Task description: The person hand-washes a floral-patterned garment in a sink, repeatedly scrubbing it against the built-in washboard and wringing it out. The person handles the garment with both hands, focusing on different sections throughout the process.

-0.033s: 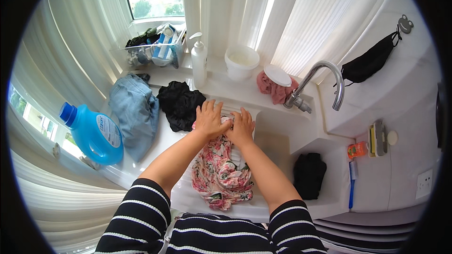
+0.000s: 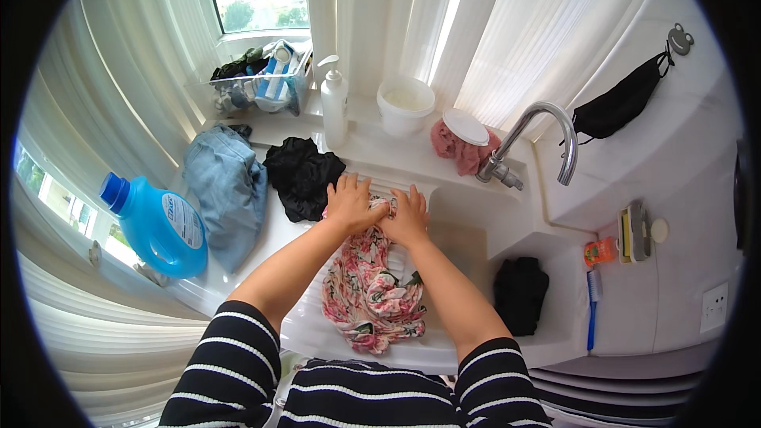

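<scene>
A pink and white floral garment (image 2: 374,293) lies bunched on the ribbed white washboard (image 2: 319,299) beside the sink basin. My left hand (image 2: 349,203) grips its far end, knuckles up, the fingers bent over the cloth. Close beside it, my right hand (image 2: 405,218) is closed on the same end, and a fold of cloth shows between the two thumbs. The fingertips and palms are partly hidden. A crumpled black garment (image 2: 301,178) lies just left of my left hand.
Left stand a blue detergent bottle (image 2: 162,226) and light blue denim (image 2: 226,190). Behind are a pump bottle (image 2: 334,107), a white tub (image 2: 406,107) and a pink cloth (image 2: 464,150). A chrome faucet (image 2: 547,115) arches over the basin (image 2: 464,250); black cloth (image 2: 520,296) and a blue brush (image 2: 593,309) lie right.
Both hands have shifted slightly toward me along the washboard, with the far end of the floral garment still in them. The other things stay in place.
</scene>
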The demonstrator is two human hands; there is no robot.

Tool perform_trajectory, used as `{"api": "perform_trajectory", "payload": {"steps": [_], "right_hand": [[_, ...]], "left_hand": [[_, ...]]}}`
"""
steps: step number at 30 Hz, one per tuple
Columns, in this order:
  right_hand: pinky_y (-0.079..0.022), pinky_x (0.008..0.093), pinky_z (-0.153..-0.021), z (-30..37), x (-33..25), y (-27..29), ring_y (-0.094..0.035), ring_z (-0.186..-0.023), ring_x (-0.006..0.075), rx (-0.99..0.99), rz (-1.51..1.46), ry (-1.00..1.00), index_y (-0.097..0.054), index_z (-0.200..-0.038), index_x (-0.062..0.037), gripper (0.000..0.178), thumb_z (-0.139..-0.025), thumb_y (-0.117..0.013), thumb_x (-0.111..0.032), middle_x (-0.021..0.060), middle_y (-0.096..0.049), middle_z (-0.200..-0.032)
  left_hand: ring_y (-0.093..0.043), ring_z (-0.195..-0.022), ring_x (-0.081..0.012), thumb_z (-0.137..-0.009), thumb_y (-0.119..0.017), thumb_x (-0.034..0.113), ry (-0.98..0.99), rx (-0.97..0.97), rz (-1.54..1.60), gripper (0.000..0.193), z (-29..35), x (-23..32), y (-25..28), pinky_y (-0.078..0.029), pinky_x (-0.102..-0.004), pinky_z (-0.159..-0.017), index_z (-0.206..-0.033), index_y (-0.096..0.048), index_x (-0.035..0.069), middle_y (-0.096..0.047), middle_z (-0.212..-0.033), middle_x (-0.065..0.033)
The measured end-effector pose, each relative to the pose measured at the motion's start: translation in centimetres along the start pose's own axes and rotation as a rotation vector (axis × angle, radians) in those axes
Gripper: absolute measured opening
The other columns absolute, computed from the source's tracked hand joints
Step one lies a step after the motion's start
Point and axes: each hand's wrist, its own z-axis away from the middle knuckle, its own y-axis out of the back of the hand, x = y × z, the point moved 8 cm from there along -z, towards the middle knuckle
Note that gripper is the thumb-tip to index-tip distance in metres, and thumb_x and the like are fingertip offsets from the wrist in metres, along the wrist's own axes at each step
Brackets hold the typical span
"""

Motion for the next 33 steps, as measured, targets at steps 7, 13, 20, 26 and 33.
{"api": "perform_trajectory", "payload": {"steps": [7, 13, 20, 26, 33], "right_hand": [[-0.040, 0.0463, -0.096, 10.7, -3.2, 4.7, -0.048, -0.113, 0.0357, -0.158, -0.348, 0.443, -0.055, -0.084, -0.0103, 0.034, -0.068, -0.079, -0.028, 0.0135, -0.052, -0.120], [-0.037, 0.0460, -0.098, 0.6, -1.4, 0.5, -0.045, -0.119, 0.0350, 0.012, 0.025, 0.074, -0.053, -0.107, -0.0086, 0.049, -0.069, -0.075, -0.030, 0.0140, -0.052, -0.123], [-0.041, 0.0451, -0.092, 7.7, -2.2, 5.3, -0.053, -0.103, 0.0331, -0.077, -0.451, 0.387, -0.057, -0.095, -0.0116, 0.035, -0.067, -0.075, -0.021, 0.0095, -0.056, -0.110], [-0.039, 0.0466, -0.085, 1.6, -1.4, 0.4, -0.051, -0.100, 0.0342, 0.106, -0.166, 0.262, -0.051, -0.099, -0.0107, 0.033, -0.075, -0.071, -0.020, 0.0114, -0.054, -0.100], [-0.038, 0.0470, -0.100, 2.6, -1.3, 1.4, -0.048, -0.120, 0.0346, -0.118, -0.354, 0.206, -0.056, -0.119, -0.0130, 0.045, -0.077, -0.073, -0.021, 0.0139, -0.054, -0.125]], "left_hand": [[-0.052, -0.083, -0.0325, -0.076, -0.073, 0.043, -0.349, -0.248, 0.577, 0.039, 7.2, 5.0, 7.3, -0.039, -0.0419, -0.073, -0.080, -0.056, 0.009, -0.052, -0.085, -0.0117], [-0.056, -0.078, -0.0332, -0.087, -0.064, 0.036, -0.054, 0.048, 0.180, 0.030, -0.3, 1.2, 0.5, -0.042, -0.0459, -0.071, -0.083, -0.061, 0.007, -0.057, -0.083, -0.0127], [-0.051, -0.065, -0.0310, -0.082, -0.068, 0.025, -0.242, -0.020, 0.583, 0.027, 5.7, 3.6, 6.4, -0.037, -0.0426, -0.061, -0.067, -0.054, 0.008, -0.049, -0.069, -0.0092], [-0.056, -0.070, -0.0317, -0.085, -0.063, 0.026, -0.096, 0.038, 0.230, 0.026, 2.1, 0.8, -0.1, -0.042, -0.0415, -0.064, -0.068, -0.055, 0.008, -0.055, -0.071, -0.0118], [-0.058, -0.089, -0.0319, -0.088, -0.062, 0.041, -0.003, -0.118, 0.300, 0.036, 2.7, 1.9, 2.7, -0.040, -0.0451, -0.077, -0.101, -0.065, 0.008, -0.061, -0.090, -0.0105]]}}
